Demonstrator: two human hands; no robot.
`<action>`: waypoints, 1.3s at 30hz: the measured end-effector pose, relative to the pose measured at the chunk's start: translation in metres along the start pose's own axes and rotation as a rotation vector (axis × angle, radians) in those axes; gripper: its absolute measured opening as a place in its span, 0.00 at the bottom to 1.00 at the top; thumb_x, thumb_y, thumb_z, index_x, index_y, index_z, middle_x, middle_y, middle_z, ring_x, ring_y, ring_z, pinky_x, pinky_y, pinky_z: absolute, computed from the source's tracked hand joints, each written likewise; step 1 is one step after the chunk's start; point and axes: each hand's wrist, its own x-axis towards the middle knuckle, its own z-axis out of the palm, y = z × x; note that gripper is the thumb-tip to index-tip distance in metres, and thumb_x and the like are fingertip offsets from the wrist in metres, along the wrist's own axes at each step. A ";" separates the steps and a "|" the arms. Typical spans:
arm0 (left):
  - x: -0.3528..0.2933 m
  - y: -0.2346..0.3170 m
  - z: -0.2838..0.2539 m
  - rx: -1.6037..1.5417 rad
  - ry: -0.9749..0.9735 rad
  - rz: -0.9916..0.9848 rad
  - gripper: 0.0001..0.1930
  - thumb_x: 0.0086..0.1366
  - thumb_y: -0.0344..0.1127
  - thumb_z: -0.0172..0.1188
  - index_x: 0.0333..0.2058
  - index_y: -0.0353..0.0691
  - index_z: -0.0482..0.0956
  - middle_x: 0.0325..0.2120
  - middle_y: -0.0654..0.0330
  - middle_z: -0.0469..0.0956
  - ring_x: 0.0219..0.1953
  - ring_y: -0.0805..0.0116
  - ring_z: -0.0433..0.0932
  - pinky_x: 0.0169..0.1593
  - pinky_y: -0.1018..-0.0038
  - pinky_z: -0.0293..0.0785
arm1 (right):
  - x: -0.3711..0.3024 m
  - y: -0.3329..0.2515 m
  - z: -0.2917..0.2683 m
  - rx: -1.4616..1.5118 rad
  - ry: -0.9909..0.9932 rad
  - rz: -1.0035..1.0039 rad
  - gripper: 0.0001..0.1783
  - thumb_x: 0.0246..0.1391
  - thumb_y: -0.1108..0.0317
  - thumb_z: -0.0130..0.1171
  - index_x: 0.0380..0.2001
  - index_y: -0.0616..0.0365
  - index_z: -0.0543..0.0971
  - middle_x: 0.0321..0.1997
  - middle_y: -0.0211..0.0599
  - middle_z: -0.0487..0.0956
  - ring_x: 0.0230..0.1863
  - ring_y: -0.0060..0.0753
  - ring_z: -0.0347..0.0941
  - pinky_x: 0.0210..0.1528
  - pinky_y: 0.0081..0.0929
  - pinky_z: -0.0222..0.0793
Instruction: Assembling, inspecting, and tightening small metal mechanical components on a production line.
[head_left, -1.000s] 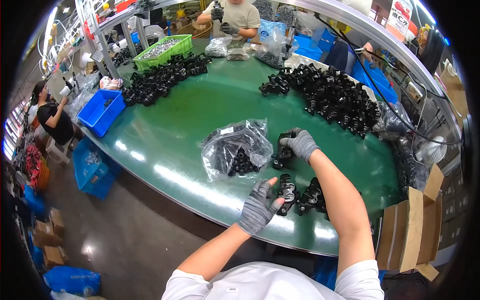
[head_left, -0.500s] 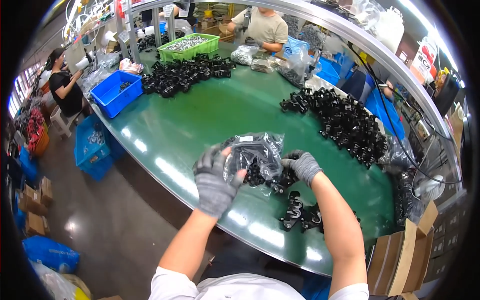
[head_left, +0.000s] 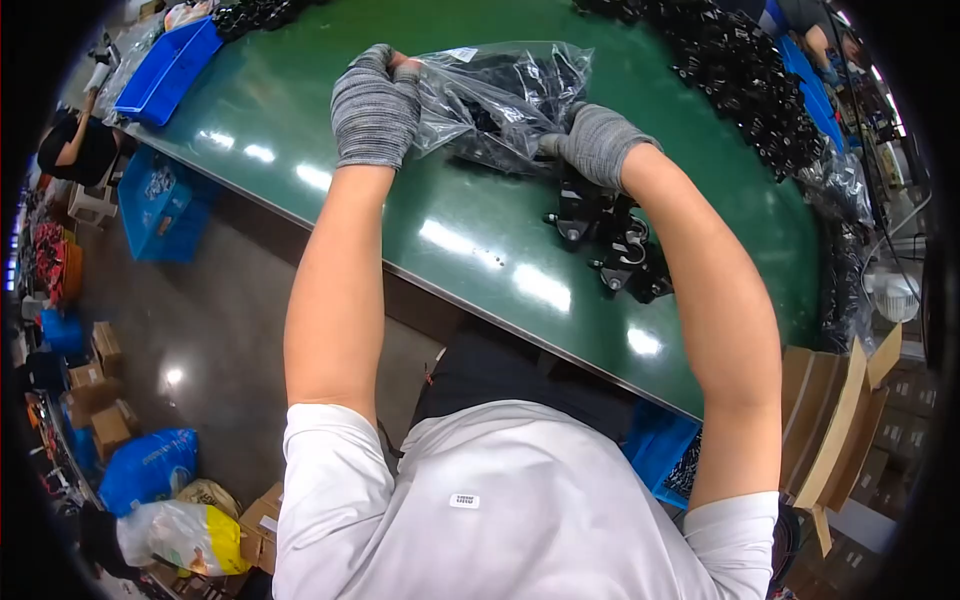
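A clear plastic bag (head_left: 455,125) with black parts inside lies stretched out above the green table. My left hand (head_left: 375,112), in a grey knit glove with bare thumb and fingertip showing, pinches its left edge. The gloved right hand (head_left: 602,145) is closed on the bag's lower right side, its fingers partly hidden by the plastic. Just below that hand, loose black brackets with metal pieces (head_left: 632,255) lie on the table, partly covered by my right forearm.
A big heap of black parts (head_left: 745,90) covers the table's far right. At the far left stands a blue bin (head_left: 172,72). An open cardboard box (head_left: 825,430) is by the right edge, and a light blue crate (head_left: 160,205) sits on the floor at left.
My view has tipped downward. The left hand, earlier spread over the bag, now grips its left edge, and the bag is pulled wider. My right hand has moved onto the bag's right side.
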 end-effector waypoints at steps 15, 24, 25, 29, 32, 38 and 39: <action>-0.037 -0.020 0.004 -0.296 -0.212 -0.292 0.28 0.65 0.60 0.65 0.46 0.37 0.79 0.39 0.45 0.82 0.44 0.49 0.83 0.52 0.60 0.77 | 0.024 0.000 0.007 0.147 0.281 0.118 0.47 0.50 0.37 0.68 0.65 0.58 0.72 0.60 0.57 0.79 0.62 0.57 0.76 0.64 0.43 0.71; -0.022 -0.031 -0.008 -0.550 -0.207 0.019 0.27 0.68 0.60 0.59 0.46 0.38 0.82 0.37 0.42 0.82 0.42 0.43 0.81 0.49 0.58 0.78 | 0.058 0.009 0.011 0.167 0.390 -0.547 0.30 0.57 0.57 0.69 0.59 0.60 0.77 0.48 0.50 0.85 0.45 0.49 0.82 0.50 0.37 0.80; -0.020 -0.031 -0.020 -0.475 -0.119 0.259 0.26 0.70 0.59 0.58 0.46 0.39 0.82 0.36 0.42 0.82 0.41 0.43 0.81 0.48 0.57 0.78 | 0.058 0.008 0.008 0.542 0.390 -0.569 0.28 0.58 0.59 0.69 0.58 0.60 0.78 0.47 0.48 0.85 0.42 0.45 0.82 0.48 0.35 0.80; -0.035 -0.050 -0.061 -0.197 -0.223 -0.023 0.23 0.67 0.54 0.66 0.48 0.41 0.81 0.40 0.51 0.84 0.39 0.49 0.82 0.45 0.61 0.79 | 0.059 -0.017 -0.012 0.408 0.293 -0.180 0.27 0.59 0.53 0.69 0.54 0.63 0.81 0.48 0.46 0.85 0.43 0.39 0.81 0.50 0.33 0.78; -0.057 -0.046 -0.081 -0.477 -0.150 -0.419 0.23 0.62 0.49 0.73 0.48 0.39 0.80 0.48 0.52 0.81 0.43 0.56 0.83 0.48 0.66 0.78 | 0.033 -0.024 -0.018 0.315 0.154 -0.172 0.27 0.59 0.54 0.69 0.54 0.63 0.81 0.48 0.44 0.86 0.44 0.36 0.80 0.52 0.33 0.77; -0.118 -0.006 -0.085 -0.341 0.272 0.446 0.17 0.61 0.37 0.73 0.46 0.40 0.81 0.46 0.54 0.82 0.44 0.63 0.82 0.49 0.68 0.77 | -0.051 -0.042 -0.032 0.251 0.664 -0.538 0.17 0.52 0.60 0.66 0.42 0.59 0.82 0.34 0.54 0.84 0.34 0.56 0.82 0.41 0.43 0.79; -0.125 -0.005 -0.080 -0.346 0.250 0.442 0.17 0.61 0.37 0.73 0.46 0.40 0.81 0.46 0.54 0.82 0.44 0.63 0.82 0.49 0.68 0.77 | -0.057 -0.054 -0.026 0.260 0.652 -0.520 0.17 0.52 0.60 0.66 0.42 0.59 0.82 0.34 0.54 0.84 0.34 0.56 0.82 0.41 0.43 0.79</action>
